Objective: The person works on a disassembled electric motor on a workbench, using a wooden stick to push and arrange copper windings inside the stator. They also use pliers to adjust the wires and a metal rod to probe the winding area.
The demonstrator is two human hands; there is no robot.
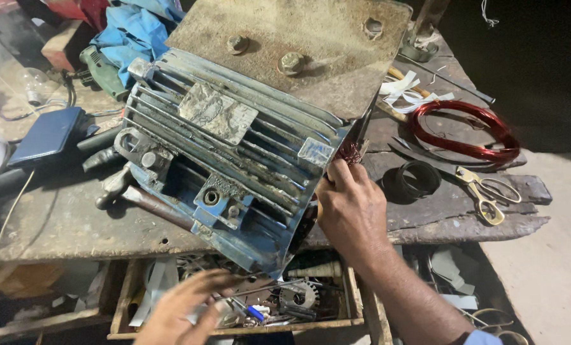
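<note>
A large blue finned electric motor housing (234, 160) lies tilted on a worn wooden workbench (62, 223), its rusty base plate (311, 45) with bolts turned up. My right hand (349, 211) is at the housing's open right end, fingers reaching in beside the reddish copper winding (349, 152). Whether it grips anything there is hidden. My left hand (183, 306), blurred, hovers over an open wooden drawer (234, 329) full of small metal parts, with its fingers spread and nothing in them.
A red copper wire coil (464, 131), a black ring (413, 182) and brass-handled scissors (486, 191) lie at the right. A hammer (116, 185), a blue case (46, 137), a green drill (103, 73) and blue cloth (135, 29) sit at the left.
</note>
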